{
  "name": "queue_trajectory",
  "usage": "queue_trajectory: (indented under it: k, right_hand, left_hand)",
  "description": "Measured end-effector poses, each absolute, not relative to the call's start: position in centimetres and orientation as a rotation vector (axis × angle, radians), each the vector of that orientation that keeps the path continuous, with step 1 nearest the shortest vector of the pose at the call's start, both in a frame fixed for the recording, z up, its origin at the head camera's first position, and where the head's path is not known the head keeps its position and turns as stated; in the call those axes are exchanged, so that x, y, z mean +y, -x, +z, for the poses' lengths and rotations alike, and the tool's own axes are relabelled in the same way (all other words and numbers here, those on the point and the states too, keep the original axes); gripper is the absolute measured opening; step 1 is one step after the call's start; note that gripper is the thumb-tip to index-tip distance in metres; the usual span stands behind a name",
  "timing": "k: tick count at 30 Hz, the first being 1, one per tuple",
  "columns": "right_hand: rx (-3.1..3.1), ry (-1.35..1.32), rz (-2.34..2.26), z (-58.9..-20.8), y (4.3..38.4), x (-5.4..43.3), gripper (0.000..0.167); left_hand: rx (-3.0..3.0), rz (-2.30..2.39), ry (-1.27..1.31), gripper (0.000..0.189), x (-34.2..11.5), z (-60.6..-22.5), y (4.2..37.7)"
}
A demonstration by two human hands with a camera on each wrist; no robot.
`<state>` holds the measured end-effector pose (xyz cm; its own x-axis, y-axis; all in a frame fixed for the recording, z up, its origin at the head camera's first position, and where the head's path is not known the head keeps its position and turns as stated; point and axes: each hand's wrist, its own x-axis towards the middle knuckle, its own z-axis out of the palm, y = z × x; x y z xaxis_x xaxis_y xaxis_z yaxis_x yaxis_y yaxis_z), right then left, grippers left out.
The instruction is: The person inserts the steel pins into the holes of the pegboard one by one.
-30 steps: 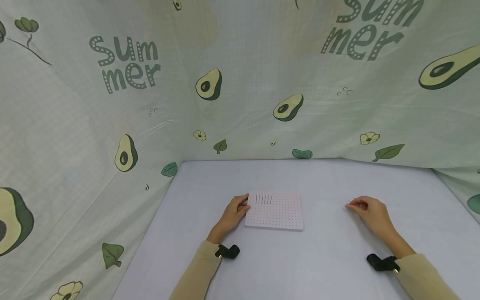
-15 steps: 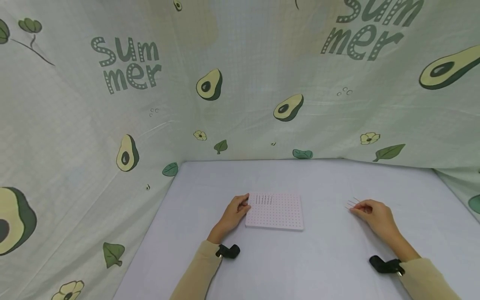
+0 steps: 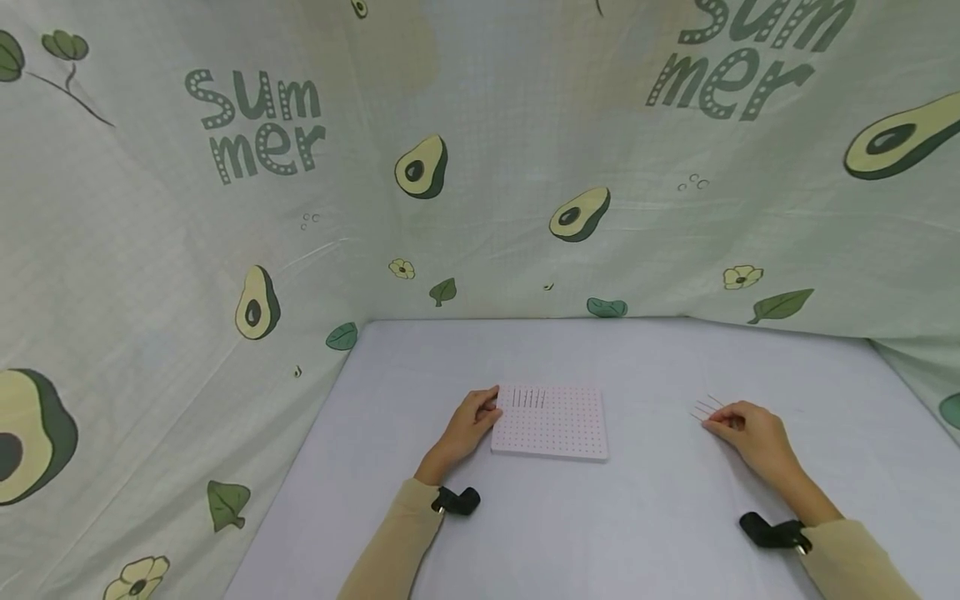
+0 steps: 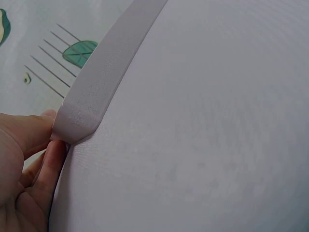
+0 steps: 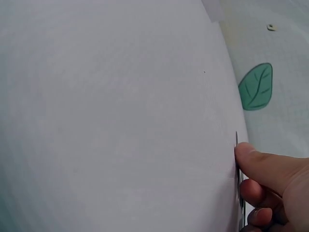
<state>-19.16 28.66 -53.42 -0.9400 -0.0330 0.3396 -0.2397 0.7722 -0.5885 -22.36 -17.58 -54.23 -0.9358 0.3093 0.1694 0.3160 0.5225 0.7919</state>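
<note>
Here, left hand (image 3: 467,423) grips pegboard (image 3: 551,422) at left edge; well apart, right hand (image 3: 753,435) pinches thin pins (image 3: 707,407) jutting leftward.

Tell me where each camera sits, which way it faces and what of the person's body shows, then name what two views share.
Head: on the head, facing forward and down at table, board and cloth; left hand, right hand and sleeves show.
Left wrist: on that wrist, facing the board's edge, table and cloth; part of the left hand shows.
Right wrist: on that wrist, facing table, cloth and held pins; part of the right hand shows.
Shared by head and left wrist: the left hand gripping the board, and board pins.
</note>
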Motion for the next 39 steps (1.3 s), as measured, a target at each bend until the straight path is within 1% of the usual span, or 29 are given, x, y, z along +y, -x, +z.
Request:
queue_trajectory:
  k: [12,27,33,39]
  right_hand:
    - [-2.662,-0.249,0.917,-53.31,19.24,28.47,0.008]
    - [-2.646,-0.388,0.804,-53.27,19.38,28.11,0.016]
    - [-2.654,-0.438,0.773,-53.24,19.61,27.95,0.014]
    - [-2.655,-0.396,0.824,-53.1,19.37,27.76,0.008]
  left_hand:
    - [-2.736,-1.428,0.555,0.048,-17.58,-54.12,22.59]
    - [-2.748,-1.407,0.559,0.049,-17.64,-54.2,22.49]
    - [-2.746,-1.424,0.554,0.049,-17.57,-53.96,22.49]
    - [-2.734,-1.414,0.572,0.048,-17.63,-54.06,22.4]
